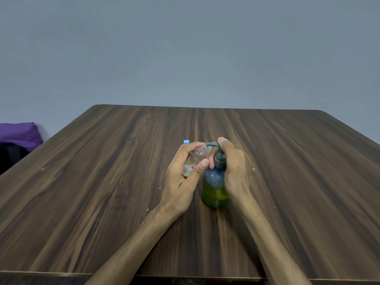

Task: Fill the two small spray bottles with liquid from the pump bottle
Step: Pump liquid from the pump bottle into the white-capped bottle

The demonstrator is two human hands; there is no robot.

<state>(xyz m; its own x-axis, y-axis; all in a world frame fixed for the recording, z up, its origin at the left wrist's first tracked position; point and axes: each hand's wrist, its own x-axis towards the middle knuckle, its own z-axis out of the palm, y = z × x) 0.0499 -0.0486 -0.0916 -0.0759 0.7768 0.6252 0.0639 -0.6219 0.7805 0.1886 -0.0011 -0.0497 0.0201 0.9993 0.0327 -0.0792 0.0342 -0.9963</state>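
Pump bottle [213,188] seen upright at worktop [102,192] centre: translucent body, yellow-green liquid in lower part, bluish-grey upper part, grey-teal pump head w/ spout pointed left. Body is wrapped by right hand [233,167], grip clenched round it, one fingertip set on pump top. One small clear spray bottle [196,159] is held tilted in left hand [183,177], grip grasping it between thumb and fingers; cap off, threaded open neck placed just under spout tip; a red-and-white label and a little pale liquid visible at its base. Behind left hand a light-blue cap [186,142] is partly seen; what it sits on can't be told. Count: 1 pump bottle, 1 spray bottle plainly seen, 2 hands. Wood-grain surface open all round; near edge at frame bottom, far edge by grey wall [185,48]. Purple item [18,134] off left edge.
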